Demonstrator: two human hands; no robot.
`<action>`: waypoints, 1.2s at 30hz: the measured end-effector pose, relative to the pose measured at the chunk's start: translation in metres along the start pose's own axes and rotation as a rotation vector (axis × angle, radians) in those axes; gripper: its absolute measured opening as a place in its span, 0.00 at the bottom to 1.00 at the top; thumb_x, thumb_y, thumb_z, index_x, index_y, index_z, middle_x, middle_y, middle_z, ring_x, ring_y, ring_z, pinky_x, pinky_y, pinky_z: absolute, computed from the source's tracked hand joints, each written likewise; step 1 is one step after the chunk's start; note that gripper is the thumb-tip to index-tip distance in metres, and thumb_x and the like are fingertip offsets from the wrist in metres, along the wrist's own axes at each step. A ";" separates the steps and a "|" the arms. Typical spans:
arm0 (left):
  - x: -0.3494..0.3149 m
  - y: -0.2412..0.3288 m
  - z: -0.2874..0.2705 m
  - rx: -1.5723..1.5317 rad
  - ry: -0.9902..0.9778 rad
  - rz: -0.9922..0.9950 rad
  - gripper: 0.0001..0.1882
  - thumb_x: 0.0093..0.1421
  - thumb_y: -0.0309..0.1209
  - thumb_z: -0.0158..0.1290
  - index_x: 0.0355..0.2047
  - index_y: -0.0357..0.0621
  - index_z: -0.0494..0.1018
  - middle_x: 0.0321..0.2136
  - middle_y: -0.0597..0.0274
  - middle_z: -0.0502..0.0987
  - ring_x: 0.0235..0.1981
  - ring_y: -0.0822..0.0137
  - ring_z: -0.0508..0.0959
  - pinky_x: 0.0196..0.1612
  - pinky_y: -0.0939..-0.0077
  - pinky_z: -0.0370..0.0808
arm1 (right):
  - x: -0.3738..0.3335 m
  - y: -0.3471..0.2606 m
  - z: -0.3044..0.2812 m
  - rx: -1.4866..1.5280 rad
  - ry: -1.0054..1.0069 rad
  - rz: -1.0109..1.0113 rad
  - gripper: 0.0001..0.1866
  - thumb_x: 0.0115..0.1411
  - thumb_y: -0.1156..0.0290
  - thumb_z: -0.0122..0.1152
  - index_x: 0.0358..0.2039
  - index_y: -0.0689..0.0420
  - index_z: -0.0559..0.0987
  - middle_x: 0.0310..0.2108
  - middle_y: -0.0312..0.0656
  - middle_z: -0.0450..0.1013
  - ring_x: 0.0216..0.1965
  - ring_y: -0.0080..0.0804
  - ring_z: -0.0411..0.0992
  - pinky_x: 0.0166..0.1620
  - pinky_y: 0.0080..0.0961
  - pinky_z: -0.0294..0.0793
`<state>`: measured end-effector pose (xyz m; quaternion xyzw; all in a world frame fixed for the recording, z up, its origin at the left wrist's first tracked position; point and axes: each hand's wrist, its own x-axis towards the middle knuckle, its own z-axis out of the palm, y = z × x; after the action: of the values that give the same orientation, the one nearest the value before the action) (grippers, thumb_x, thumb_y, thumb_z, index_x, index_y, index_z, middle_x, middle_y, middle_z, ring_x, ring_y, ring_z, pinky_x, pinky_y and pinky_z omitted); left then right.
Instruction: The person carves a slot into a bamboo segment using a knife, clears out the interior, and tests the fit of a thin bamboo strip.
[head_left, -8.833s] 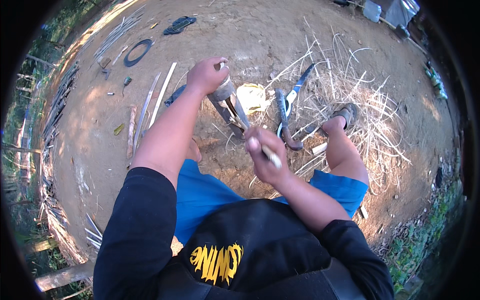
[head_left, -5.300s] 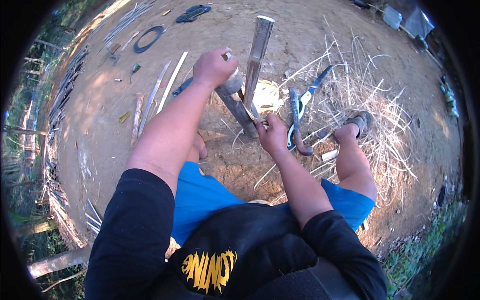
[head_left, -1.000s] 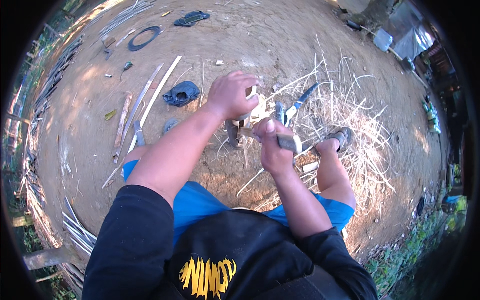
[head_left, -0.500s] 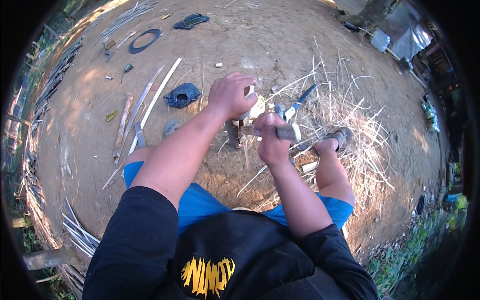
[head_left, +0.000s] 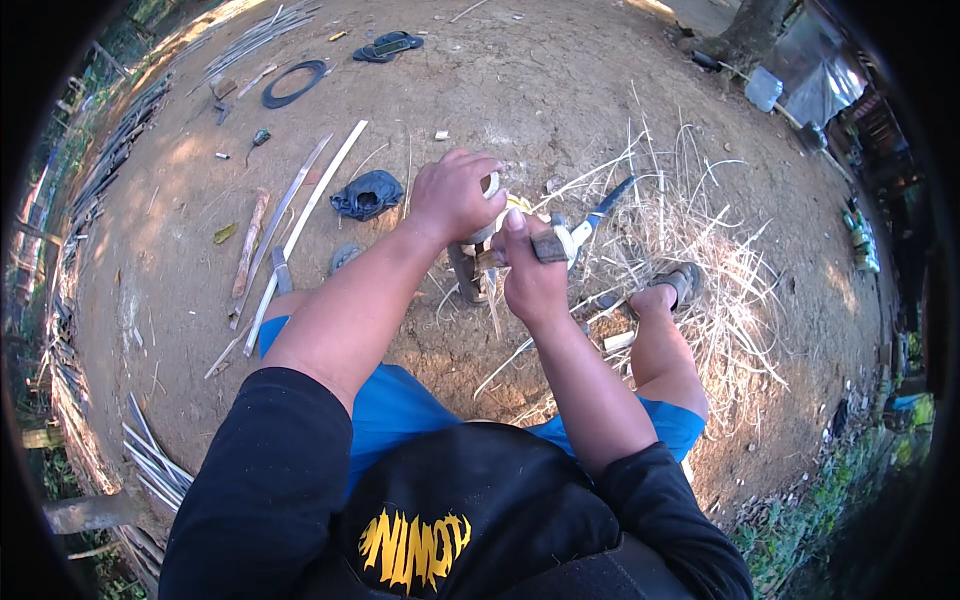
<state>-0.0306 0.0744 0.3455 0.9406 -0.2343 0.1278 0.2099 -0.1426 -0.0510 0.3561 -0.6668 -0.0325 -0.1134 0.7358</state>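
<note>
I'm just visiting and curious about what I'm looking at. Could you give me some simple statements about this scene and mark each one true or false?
1. The right hand grips a brown piece with a pale end. True.
2. The left hand is empty. False: it grips the upper part of a grey-brown tube.
3. A dark coil lies to the left of the dark sandals. True.
4. The blue-bladed tool lies to the left of both hands. False: it lies to their right, by the pale strips.
5. The person's shorts are blue. True.
</note>
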 end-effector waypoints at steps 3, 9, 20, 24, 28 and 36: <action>0.001 -0.002 -0.001 -0.024 -0.006 0.025 0.24 0.56 0.47 0.57 0.51 0.52 0.80 0.55 0.64 0.79 0.58 0.60 0.75 0.58 0.58 0.74 | -0.020 -0.004 -0.009 -0.094 -0.054 -0.065 0.23 0.74 0.56 0.53 0.27 0.62 0.74 0.22 0.34 0.66 0.28 0.20 0.61 0.32 0.26 0.63; 0.012 -0.018 0.002 -0.048 -0.054 -0.076 0.22 0.57 0.48 0.57 0.50 0.56 0.81 0.53 0.60 0.80 0.54 0.59 0.79 0.55 0.58 0.76 | -0.065 0.005 -0.018 -0.071 -0.162 -0.332 0.22 0.71 0.60 0.55 0.24 0.63 0.68 0.22 0.43 0.63 0.25 0.36 0.64 0.32 0.34 0.64; -0.004 -0.145 -0.003 -0.182 0.056 -0.363 0.21 0.59 0.43 0.60 0.50 0.49 0.81 0.44 0.47 0.83 0.47 0.51 0.82 0.51 0.64 0.76 | -0.082 0.017 -0.052 0.146 -0.229 -0.323 0.20 0.68 0.65 0.54 0.20 0.61 0.71 0.23 0.44 0.71 0.30 0.38 0.72 0.48 0.44 0.74; -0.001 -0.142 0.003 -0.093 0.055 -0.408 0.22 0.57 0.44 0.60 0.50 0.49 0.81 0.43 0.45 0.83 0.47 0.51 0.82 0.51 0.64 0.75 | -0.042 0.030 -0.082 0.355 -0.069 -0.197 0.20 0.70 0.64 0.53 0.20 0.58 0.71 0.23 0.43 0.72 0.30 0.37 0.74 0.48 0.44 0.74; 0.005 -0.132 -0.001 -0.036 0.046 -0.459 0.27 0.53 0.49 0.58 0.52 0.52 0.80 0.45 0.47 0.83 0.49 0.48 0.81 0.52 0.59 0.76 | -0.015 0.074 -0.153 0.623 0.476 0.043 0.13 0.73 0.63 0.52 0.31 0.55 0.71 0.25 0.39 0.72 0.31 0.33 0.73 0.47 0.39 0.74; -0.010 -0.153 -0.002 -0.054 0.045 -0.495 0.27 0.53 0.48 0.58 0.51 0.52 0.80 0.46 0.47 0.82 0.49 0.49 0.81 0.52 0.60 0.76 | -0.059 0.186 -0.220 -0.304 1.294 0.715 0.31 0.66 0.57 0.64 0.60 0.62 0.66 0.53 0.51 0.71 0.55 0.45 0.72 0.57 0.48 0.72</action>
<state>0.0362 0.2015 0.2927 0.9603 0.0046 0.0871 0.2651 -0.1839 -0.2452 0.1395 -0.5314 0.6404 -0.2398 0.5000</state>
